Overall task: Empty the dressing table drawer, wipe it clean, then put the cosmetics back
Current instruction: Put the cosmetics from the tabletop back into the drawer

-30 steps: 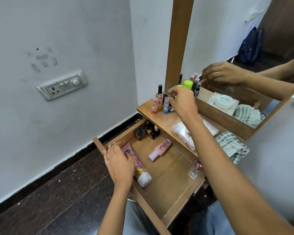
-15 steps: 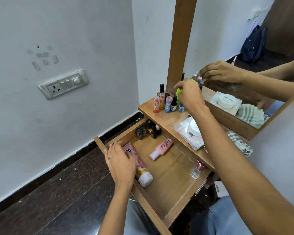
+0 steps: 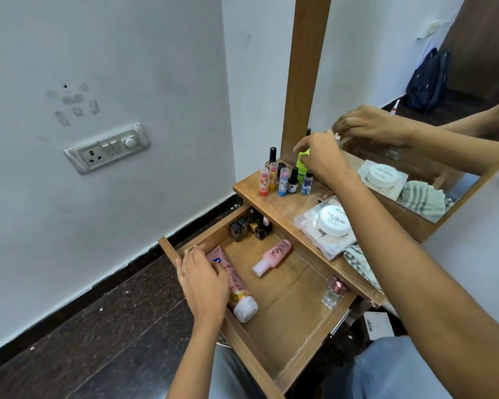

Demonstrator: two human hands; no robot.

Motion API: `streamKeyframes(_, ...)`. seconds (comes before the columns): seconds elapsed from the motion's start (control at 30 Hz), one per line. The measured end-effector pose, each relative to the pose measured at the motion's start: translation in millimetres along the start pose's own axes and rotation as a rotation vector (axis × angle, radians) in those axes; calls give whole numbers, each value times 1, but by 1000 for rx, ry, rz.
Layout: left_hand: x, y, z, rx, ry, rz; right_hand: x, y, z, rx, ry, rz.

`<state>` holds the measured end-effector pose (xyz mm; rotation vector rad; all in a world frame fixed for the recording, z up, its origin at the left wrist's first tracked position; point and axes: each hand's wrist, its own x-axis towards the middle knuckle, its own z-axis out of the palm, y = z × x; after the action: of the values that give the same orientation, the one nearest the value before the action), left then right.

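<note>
The wooden drawer [image 3: 297,306] is pulled open. Inside it lie a pink tube with a white cap [image 3: 241,295] along the left wall, a pink bottle [image 3: 274,256] and a small glass perfume bottle [image 3: 333,292]. Several nail polish bottles [image 3: 249,226] stand in its back corner. My left hand [image 3: 203,280] rests palm down on the drawer's left wall and the tube. My right hand [image 3: 324,158] is at the back of the tabletop, fingers closed on an upright green bottle [image 3: 301,165]. Lip balms [image 3: 272,180] and small bottles stand just in front of it.
A white nail polish remover jar [image 3: 333,221] sits on a clear palette case [image 3: 326,243] on the tabletop, beside a checked cloth [image 3: 357,263]. The mirror [image 3: 415,67] rises behind. A switch plate [image 3: 107,148] is on the left wall. A small box [image 3: 376,325] lies on the floor.
My right hand has carried the green bottle back toward the mirror, behind the row of small bottles. My left hand has stayed on the drawer wall.
</note>
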<state>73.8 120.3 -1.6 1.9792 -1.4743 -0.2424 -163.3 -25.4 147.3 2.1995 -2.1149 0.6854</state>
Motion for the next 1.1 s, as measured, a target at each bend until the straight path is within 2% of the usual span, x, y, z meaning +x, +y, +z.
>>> streamKeyframes(0.1, 0, 1, -1, 0, -2, -2, 17, -6, -7, 142, 41, 6)
streamKeyframes(0.17, 0, 1, -1, 8, -7, 1, 37, -13, -6, 134, 17, -27)
streamKeyframes(0.43, 0, 2, -1, -8, -4, -5, 86, -37, 20, -83, -375, -101)
streamKeyframes(0.7, 0, 1, 2, 8, -10, -2, 91, -38, 36, -94, -541, -43)
streamKeyframes(0.9, 0, 1, 2, 13, -13, -6, 91, -34, 50, -75, -520, -32)
streamKeyframes(1.1, -1, 1, 1, 0, -16, -22, 95, -27, 51, -65, -377, -10)
